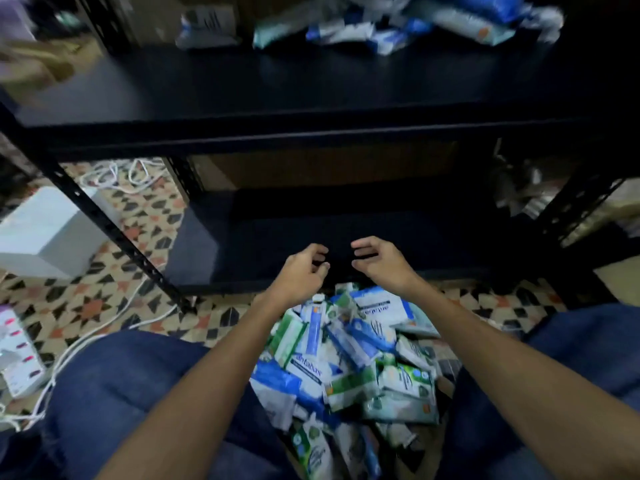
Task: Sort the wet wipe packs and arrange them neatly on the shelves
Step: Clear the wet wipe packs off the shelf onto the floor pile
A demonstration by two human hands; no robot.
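1. Under me, a tiled floor (145, 216) — star pattern in orange, black and cream.
2. Ahead, a black metal rack (114, 230), dimly lit.
3. To my left, a white box (45, 237) and white cables (117, 174) — a power strip (17, 355) nearer.

Blue-and-white and green-and-white wet wipe packs (349, 368) lie heaped on a floor (114, 306) patterned in beige, black and orange-red stars, before black shelves (277, 133) (more blue, white and pale-green packs up top), flanked by blue-trousered knees (114, 382) and white cables (79, 344).
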